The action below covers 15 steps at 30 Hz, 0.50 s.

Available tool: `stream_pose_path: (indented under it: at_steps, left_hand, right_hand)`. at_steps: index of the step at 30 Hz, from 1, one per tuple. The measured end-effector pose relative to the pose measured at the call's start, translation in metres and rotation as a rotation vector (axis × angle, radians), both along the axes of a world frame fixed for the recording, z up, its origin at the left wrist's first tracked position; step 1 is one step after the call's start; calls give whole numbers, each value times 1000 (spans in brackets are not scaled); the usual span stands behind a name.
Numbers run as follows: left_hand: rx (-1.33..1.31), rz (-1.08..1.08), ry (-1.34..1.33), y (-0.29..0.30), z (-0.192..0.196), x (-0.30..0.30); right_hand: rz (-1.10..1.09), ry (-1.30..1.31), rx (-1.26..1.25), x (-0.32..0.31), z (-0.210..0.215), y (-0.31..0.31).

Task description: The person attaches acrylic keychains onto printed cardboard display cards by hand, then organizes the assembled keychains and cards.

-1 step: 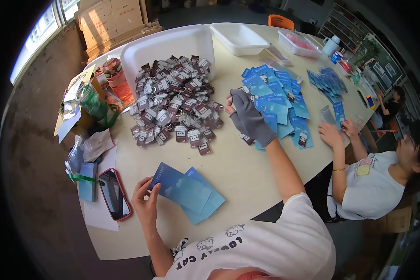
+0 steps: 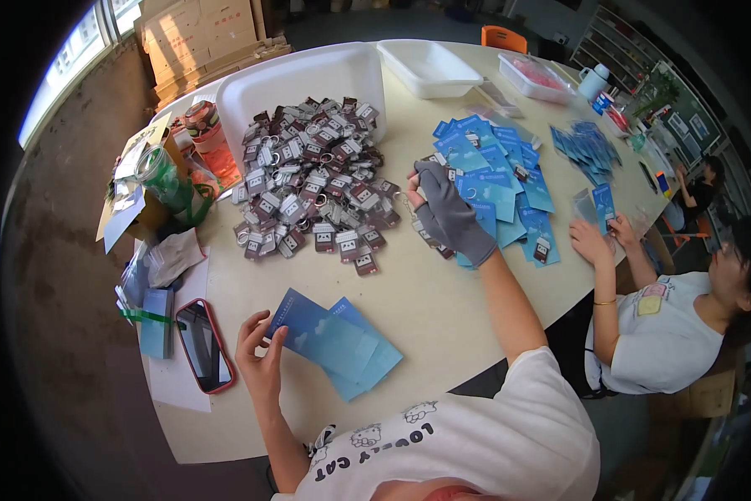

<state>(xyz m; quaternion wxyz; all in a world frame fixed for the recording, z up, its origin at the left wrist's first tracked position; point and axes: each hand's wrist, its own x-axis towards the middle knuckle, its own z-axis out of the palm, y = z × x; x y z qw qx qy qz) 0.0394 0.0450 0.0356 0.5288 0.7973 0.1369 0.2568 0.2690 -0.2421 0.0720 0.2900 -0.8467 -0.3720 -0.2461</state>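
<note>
My left hand [image 2: 261, 344] pinches the upper left corner of a blue card [image 2: 313, 324] between thumb and fingers. That card overlaps another blue card [image 2: 384, 359] lying on the table. My right hand [image 2: 449, 209], in a grey fingerless glove, is at the left edge of a spread of blue cards [image 2: 496, 196], some bearing small charms. Its bare fingers are curled, and whatever they may hold is hidden. Just below it, partly covered, lie a few keychains [image 2: 436, 245]. To its left rises a large heap of brown-and-white keychains [image 2: 317, 179].
A large white tub [image 2: 296, 79] stands behind the heap, with a white tray [image 2: 429, 71] beside it. At left are a phone [image 2: 204, 346], a bundle of cards [image 2: 156, 326] and a green-wrapped jar [image 2: 168, 179]. A co-worker at right handles a blue card [image 2: 603, 206].
My right hand has shifted very slightly, its fingers a little further from the left. The co-worker's card has moved slightly leftward. My left hand stays nearly still on its card.
</note>
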Motion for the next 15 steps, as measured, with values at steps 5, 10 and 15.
stream_pose_path:
  at_steps: [5, 10, 15]
  left_hand:
    - [-434, -124, 35, -2, 22, -8]
    - [-228, -170, -111, -30, 46, 8]
    - [-433, -316, -73, -47, 38, 10]
  right_hand:
    - [327, 475, 106, -74, 42, 13]
    - [478, 463, 115, -131, 47, 51]
    - [398, 502, 210, -140, 19, 78]
